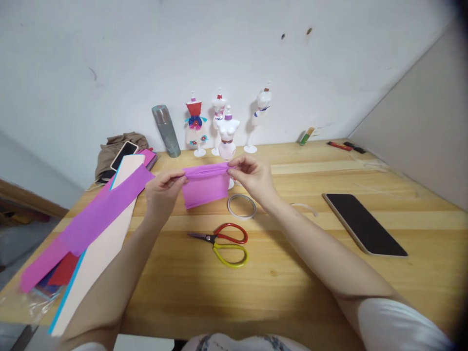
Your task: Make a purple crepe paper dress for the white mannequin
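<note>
Between my two hands a pinkish-purple sheet of crepe paper (205,189) is stretched, its top edge folded over. My left hand (163,192) pinches the upper left corner, and my right hand (253,176) pinches the upper right corner. Just behind the sheet stands a small white mannequin (228,131) with a purple neck band; its base is partly covered by the sheet and my right hand. Below the sheet lie scissors (224,242) with one red and one yellow handle. A roll of narrow white tape (242,206) rests beside my right hand.
More small mannequins (196,122) stand along the wall, some dressed in coloured paper. A grey-green flask (167,131) is at the back left. Purple and cream paper strips (98,214) cover the table's left side. A dark-screened phone (363,224) lies at right.
</note>
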{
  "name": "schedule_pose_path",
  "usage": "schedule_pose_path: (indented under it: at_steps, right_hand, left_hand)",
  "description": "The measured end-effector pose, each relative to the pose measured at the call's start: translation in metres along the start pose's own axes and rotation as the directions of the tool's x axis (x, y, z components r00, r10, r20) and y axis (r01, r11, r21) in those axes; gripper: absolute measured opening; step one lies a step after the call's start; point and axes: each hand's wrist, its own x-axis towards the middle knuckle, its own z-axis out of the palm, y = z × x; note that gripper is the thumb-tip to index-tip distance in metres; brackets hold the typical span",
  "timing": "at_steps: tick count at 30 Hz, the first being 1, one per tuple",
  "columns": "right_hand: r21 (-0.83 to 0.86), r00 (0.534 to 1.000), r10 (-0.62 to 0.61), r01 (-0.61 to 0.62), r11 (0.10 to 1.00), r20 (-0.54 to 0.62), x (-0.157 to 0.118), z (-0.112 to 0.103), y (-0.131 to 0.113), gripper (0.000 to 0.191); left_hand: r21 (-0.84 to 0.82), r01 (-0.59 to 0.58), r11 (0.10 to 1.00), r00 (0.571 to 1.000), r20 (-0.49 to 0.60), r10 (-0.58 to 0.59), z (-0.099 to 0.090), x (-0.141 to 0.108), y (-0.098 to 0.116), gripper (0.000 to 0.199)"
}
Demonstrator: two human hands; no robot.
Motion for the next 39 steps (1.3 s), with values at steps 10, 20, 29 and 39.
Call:
schedule_pose_path:
  at_steps: [10,20,29,39]
  right_hand:
    - [-0.107,0.997,-0.07,0.072,0.992,0.024,0.0004,-0.002,0.0092,0.013]
    - [-0.368,0.947,-0.316,0.316,0.875,0.063,-0.003,-0.0033,0.0019,0.012]
    - [-0.427,0.879,-0.465,0.463,0.776,0.109,-0.0049,-0.0009,0.0034,0.013]
    - [-0.397,0.941,-0.334,0.33,0.857,0.061,-0.0051,-0.0018,0.0027,0.011]
  left_hand:
    - [0.377,-0.279,0.883,0.959,0.066,0.275,-0.0062,0.0026,0.002,0.013]
    - [0.506,-0.439,0.742,0.896,0.182,0.405,-0.0055,0.0006,-0.0002,0.019]
    - [0.523,-0.402,0.751,0.913,0.168,0.372,-0.0034,0.0005,-0.0039,0.02]
    - [0.426,-0.341,0.838,0.939,0.189,0.286,-0.0079,0.0059,0.001,0.019]
